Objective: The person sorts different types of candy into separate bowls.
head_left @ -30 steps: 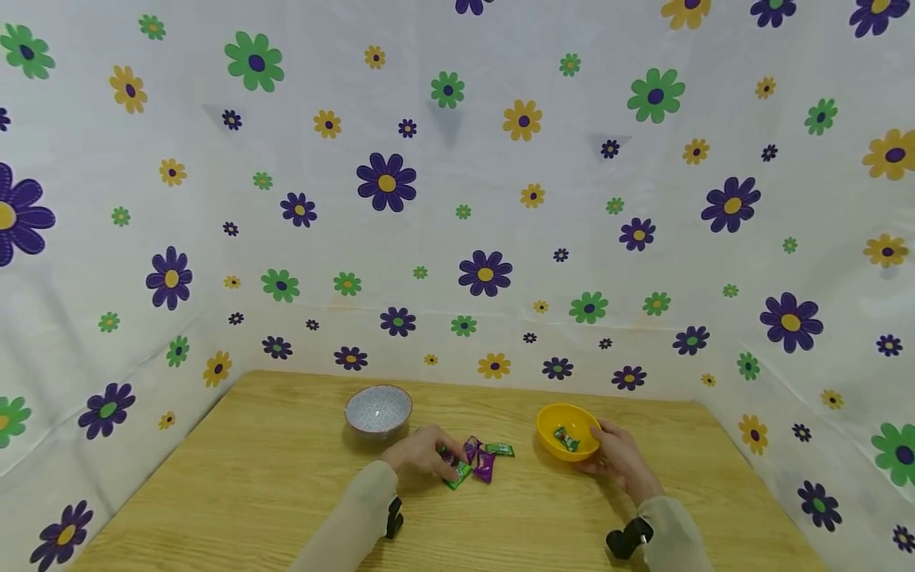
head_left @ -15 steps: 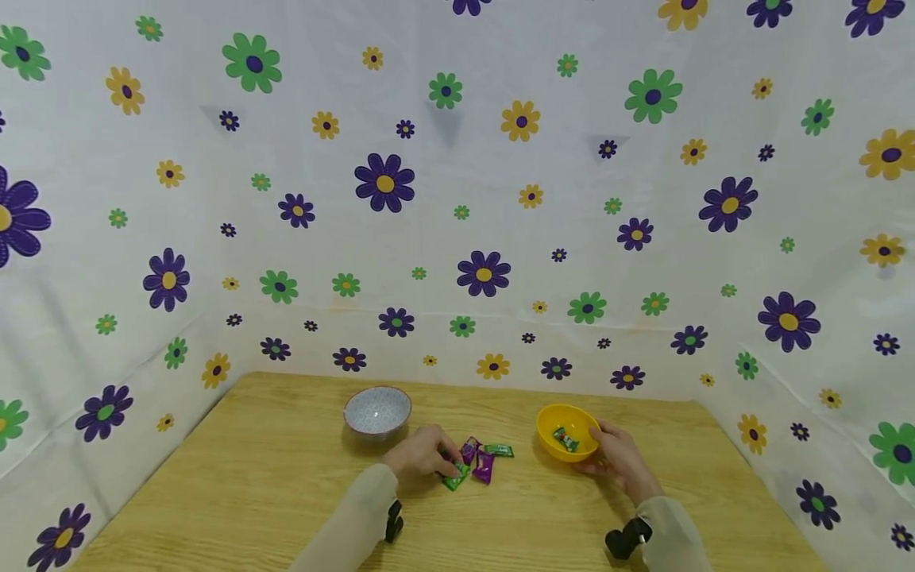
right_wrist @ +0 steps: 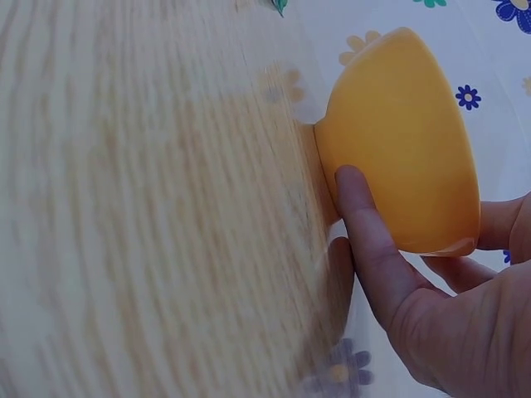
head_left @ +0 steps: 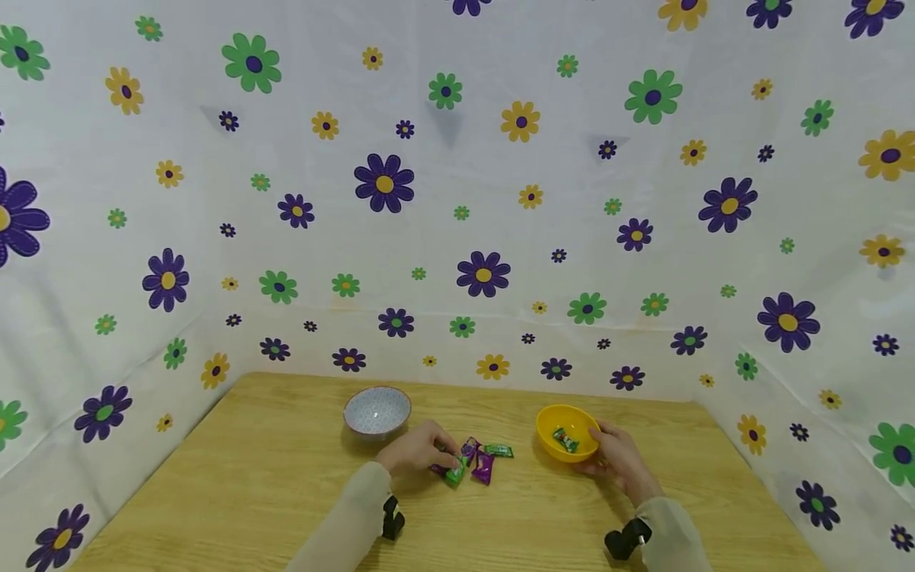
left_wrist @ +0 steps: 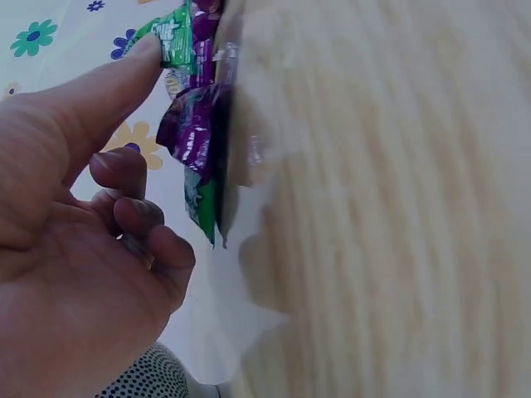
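Low in the head view, left of centre, a long, pale cream fabric sleeve covers the left forearm, its soft, loose cuff ending short of the bare left hand. A small black wrist-worn device with a lumpy outline shows at the sleeve's inner edge. At lower right, a matching pale cream sleeve leads to the bare right hand; beside it sits a second black wrist-worn device, bulbous at one end, with a small pale glint.

White sheeting printed with purple, green and yellow flowers encloses the back and sides of a wood-grained worktop.
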The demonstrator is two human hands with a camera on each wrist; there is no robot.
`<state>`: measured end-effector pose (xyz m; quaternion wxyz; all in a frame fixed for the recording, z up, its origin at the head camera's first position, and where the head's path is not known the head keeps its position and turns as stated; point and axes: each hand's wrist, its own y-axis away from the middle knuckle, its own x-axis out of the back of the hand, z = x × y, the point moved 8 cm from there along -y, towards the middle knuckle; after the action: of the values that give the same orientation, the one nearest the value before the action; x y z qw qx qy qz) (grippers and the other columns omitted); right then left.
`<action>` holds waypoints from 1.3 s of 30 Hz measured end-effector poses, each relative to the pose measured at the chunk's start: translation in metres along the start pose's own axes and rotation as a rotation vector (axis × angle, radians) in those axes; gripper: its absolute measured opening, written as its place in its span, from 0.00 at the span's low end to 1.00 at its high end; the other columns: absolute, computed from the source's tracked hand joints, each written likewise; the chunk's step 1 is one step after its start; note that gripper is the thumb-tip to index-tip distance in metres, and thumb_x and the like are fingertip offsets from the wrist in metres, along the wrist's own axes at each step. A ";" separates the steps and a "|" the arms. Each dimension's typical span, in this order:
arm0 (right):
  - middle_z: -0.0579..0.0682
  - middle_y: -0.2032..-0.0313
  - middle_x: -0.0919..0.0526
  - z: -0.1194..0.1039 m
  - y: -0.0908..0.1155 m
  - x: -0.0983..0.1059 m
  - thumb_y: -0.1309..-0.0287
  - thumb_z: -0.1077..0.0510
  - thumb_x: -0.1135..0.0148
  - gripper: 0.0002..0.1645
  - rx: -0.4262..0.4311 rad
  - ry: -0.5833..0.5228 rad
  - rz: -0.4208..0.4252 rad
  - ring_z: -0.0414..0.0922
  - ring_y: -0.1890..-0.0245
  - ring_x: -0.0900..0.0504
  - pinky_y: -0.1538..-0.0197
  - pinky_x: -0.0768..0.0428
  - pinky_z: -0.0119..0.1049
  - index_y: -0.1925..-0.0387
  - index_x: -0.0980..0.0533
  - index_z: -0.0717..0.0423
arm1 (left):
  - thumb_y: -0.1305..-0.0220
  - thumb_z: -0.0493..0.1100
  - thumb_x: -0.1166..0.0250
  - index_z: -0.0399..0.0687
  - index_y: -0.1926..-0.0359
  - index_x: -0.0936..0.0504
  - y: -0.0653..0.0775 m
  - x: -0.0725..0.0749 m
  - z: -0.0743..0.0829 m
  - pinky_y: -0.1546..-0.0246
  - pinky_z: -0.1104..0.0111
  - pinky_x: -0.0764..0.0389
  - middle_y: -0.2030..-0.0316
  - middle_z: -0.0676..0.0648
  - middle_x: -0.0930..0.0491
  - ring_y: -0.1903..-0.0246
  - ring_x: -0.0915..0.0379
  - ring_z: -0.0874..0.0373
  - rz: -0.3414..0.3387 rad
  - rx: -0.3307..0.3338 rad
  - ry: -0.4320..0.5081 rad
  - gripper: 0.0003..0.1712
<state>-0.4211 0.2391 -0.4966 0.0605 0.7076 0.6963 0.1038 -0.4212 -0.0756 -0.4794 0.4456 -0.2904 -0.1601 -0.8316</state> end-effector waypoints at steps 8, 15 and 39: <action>0.71 0.32 0.41 0.000 -0.001 0.001 0.23 0.55 0.60 0.32 0.000 0.014 0.011 0.61 0.41 0.29 0.55 0.15 0.44 0.26 0.49 0.64 | 0.39 0.42 0.31 0.45 0.62 0.11 -0.003 0.006 0.003 0.57 0.68 0.27 0.59 0.49 0.14 0.61 0.28 0.60 0.060 0.018 0.069 0.07; 0.71 0.32 0.40 -0.003 0.000 -0.001 0.24 0.54 0.60 0.32 -0.006 0.010 0.012 0.61 0.40 0.29 0.54 0.16 0.45 0.26 0.49 0.64 | 0.39 0.43 0.31 0.45 0.61 0.11 -0.011 0.006 0.011 0.59 0.67 0.26 0.61 0.49 0.16 0.62 0.28 0.60 0.134 -0.020 0.072 0.08; 0.71 0.32 0.41 -0.002 0.000 -0.003 0.23 0.54 0.60 0.33 0.001 -0.009 -0.006 0.60 0.42 0.28 0.53 0.16 0.46 0.25 0.50 0.64 | 0.40 0.43 0.30 0.44 0.60 0.11 -0.044 -0.025 0.044 0.69 0.70 0.35 0.71 0.53 0.25 0.68 0.38 0.58 0.262 0.013 0.276 0.10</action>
<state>-0.4217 0.2363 -0.4953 0.0637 0.7060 0.6981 0.1003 -0.4316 -0.0120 -0.4609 0.5696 -0.1892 -0.0638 -0.7973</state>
